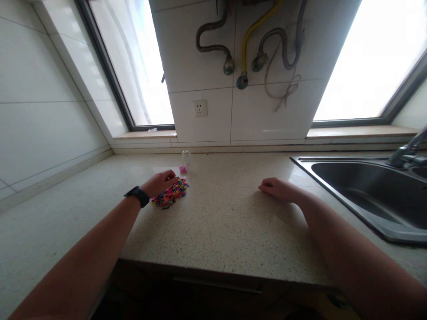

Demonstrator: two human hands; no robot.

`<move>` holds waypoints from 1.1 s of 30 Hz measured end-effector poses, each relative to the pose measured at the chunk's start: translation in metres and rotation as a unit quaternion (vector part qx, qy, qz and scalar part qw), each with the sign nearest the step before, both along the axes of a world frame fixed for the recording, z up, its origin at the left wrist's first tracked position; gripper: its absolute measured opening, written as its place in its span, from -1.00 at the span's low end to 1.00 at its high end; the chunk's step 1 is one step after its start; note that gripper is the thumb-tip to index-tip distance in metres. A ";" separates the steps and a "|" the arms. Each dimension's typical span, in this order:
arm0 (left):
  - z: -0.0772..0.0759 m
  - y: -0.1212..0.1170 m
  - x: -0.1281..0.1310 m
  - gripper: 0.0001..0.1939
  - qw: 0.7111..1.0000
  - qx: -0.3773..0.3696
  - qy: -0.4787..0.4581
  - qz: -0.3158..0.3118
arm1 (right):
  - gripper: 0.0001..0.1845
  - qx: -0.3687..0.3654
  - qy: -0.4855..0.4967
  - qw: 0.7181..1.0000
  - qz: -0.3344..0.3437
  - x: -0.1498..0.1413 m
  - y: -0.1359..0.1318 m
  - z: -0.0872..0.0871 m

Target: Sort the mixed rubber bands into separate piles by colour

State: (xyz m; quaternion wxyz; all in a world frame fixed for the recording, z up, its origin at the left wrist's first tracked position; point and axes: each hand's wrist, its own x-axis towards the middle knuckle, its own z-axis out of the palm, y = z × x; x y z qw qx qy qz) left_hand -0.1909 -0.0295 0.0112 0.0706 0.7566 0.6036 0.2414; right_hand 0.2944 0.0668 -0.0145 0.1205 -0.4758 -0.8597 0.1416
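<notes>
One multicoloured pile [173,193] on the table [216,231], elongated near-left to far-right, has the nearer left hand [164,180] at its far-left edge, the right hand [274,188] well rightward, both curled, grip indeterminable.

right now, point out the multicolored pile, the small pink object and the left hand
Multicolored pile [172,194]: head view, middle of its visible pieces.
Small pink object [183,170]: head view, middle of its visible side.
Left hand [162,182]: head view, back of the hand.
</notes>
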 end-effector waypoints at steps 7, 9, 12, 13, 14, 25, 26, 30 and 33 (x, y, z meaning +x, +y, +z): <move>-0.004 0.003 -0.005 -0.64 1.000 -0.007 -0.002 -0.006 | -0.57 -0.007 0.002 1.000 -0.003 0.001 0.002 -0.001; -0.004 0.002 -0.005 -0.64 1.000 -0.010 -0.004 -0.005 | -0.56 -0.007 0.003 1.000 -0.003 0.001 0.001 -0.001; 0.000 -0.001 -0.002 -0.65 1.000 -0.015 -0.009 -0.002 | -0.56 -0.006 0.004 1.000 -0.002 0.000 0.000 0.000; 0.002 -0.002 0.000 -0.65 1.000 -0.015 -0.013 -0.001 | -0.56 -0.007 0.005 1.000 0.000 0.000 -0.001 0.000; 0.003 -0.003 0.001 -0.65 1.000 -0.014 -0.017 -0.001 | -0.56 -0.010 0.005 1.000 0.001 0.000 -0.001 0.000; 0.013 -0.006 0.043 -0.72 0.974 -0.041 -0.218 -0.054 | -0.58 0.003 -0.005 1.000 0.009 -0.004 -0.006 0.004; 0.015 -0.008 0.054 -0.73 0.965 -0.051 -0.250 -0.058 | -0.59 0.004 -0.002 1.000 0.012 -0.005 -0.007 0.005; 0.018 -0.020 0.100 -0.72 0.930 -0.085 -0.343 -0.104 | -0.60 0.006 0.020 1.000 0.022 -0.012 -0.014 0.010; 0.011 -0.029 0.133 -0.68 0.895 -0.124 -0.406 -0.134 | -0.62 0.004 0.058 0.998 0.036 -0.022 -0.022 0.016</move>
